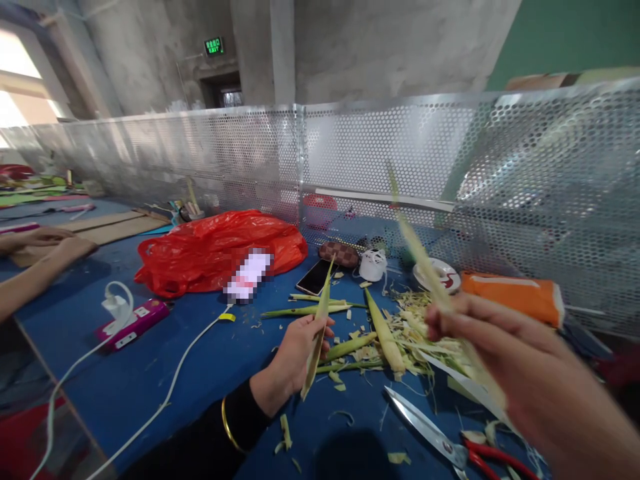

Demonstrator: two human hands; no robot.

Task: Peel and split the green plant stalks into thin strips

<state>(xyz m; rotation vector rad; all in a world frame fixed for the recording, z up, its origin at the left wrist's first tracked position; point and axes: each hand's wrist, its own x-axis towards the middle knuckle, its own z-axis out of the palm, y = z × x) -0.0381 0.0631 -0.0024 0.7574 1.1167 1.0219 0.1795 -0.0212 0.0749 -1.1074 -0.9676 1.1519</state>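
Note:
My left hand (293, 353) is closed around a pointed, pale green husk (325, 300), its tip upward and its hollow lower end showing below the fingers. On the right, my right hand (515, 353) pinches a long, pale peeled husk strip (423, 257), smeared by motion, that stands up and leans left. Between the hands a whole tapered green shoot (383, 333) lies on the blue table (200, 393), beside other stalks and a heap of shredded peelings (417, 313). Below my right hand, scissors (425, 420) with red handles lie with their blades spread.
A red plastic bag (220, 247), a lit phone (249, 275) on a cable, and a dark phone (316, 277) lie farther back. A purple power strip (135, 325) is at left, near another person's arm (45, 267). An orange pouch (513, 297) and tape roll (437, 275) sit before a perforated metal screen (240, 150).

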